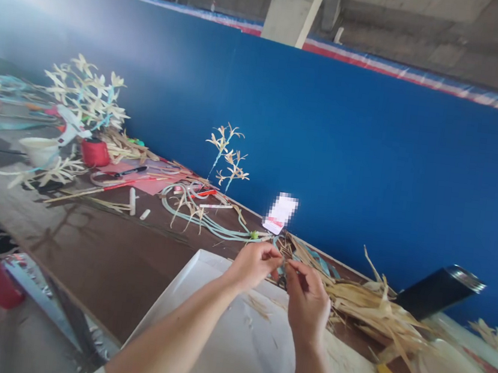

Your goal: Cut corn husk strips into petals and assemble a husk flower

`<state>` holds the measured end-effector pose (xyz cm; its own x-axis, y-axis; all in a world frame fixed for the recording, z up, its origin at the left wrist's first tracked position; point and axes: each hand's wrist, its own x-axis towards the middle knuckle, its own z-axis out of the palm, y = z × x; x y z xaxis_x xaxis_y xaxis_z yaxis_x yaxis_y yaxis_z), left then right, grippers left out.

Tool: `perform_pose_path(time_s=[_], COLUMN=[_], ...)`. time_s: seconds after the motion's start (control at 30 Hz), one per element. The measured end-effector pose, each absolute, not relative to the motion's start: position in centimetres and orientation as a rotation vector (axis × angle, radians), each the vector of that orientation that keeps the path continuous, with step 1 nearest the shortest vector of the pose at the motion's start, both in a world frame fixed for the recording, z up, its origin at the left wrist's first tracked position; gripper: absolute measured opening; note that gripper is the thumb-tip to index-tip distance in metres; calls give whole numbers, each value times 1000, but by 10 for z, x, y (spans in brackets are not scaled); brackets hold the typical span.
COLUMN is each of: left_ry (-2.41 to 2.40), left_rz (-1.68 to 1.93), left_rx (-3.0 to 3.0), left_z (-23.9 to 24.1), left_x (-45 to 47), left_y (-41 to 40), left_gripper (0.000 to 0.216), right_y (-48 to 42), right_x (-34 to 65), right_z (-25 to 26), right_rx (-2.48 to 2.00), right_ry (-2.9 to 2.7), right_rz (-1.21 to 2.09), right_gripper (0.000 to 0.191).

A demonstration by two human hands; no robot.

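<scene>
My left hand (253, 267) and my right hand (307, 299) meet fingertip to fingertip over the far edge of a white shallow box or lid (198, 301). Thumb and fingers of both are pinched together. Whatever is between them is too small and hidden to name. Just beyond the fingers, dry straw-coloured husk strips (362, 300) lie in a loose heap. A white card or screen (279, 214), partly blurred out, leans behind my hands. Pale blue-green cords (212, 225) curve across the table to the left, near two upright dried-husk flower stems (229, 160).
A dark bottle (440, 291) leans at the right, behind the husks. At the left are a bunch of pale flowers (88, 91), a glue gun (72, 125), a white cup (38, 151) and a red spool (95, 152). A blue panel (348, 150) stands behind the table (126, 256).
</scene>
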<state>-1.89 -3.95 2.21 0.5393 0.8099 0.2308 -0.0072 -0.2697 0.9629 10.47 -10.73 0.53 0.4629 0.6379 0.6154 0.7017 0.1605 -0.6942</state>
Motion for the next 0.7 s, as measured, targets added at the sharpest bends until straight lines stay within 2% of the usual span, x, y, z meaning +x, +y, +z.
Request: perform_pose_path(time_s=[0.37,0.5,0.57,0.7], left_ry=[690,707,777,1049], left_rz=[841,806,906,1444], left_rx=[1597,1643,1723,1942], left_z=[21,19,19,22], left_x=[-23,-22,-22,-23], left_y=[-36,-36,-37,-40], left_gripper=[40,37,30,22], right_y=[-108,-108,-106,-102], right_x=[103,104,104,104], right_z=[9,9,8,3], right_rx=[-1437,-1509,-1551,-1600], right_ry=[-1257,-1250,-1232,-1136], right_rz=[127,147,121,118], right_gripper=[24,27,30,32])
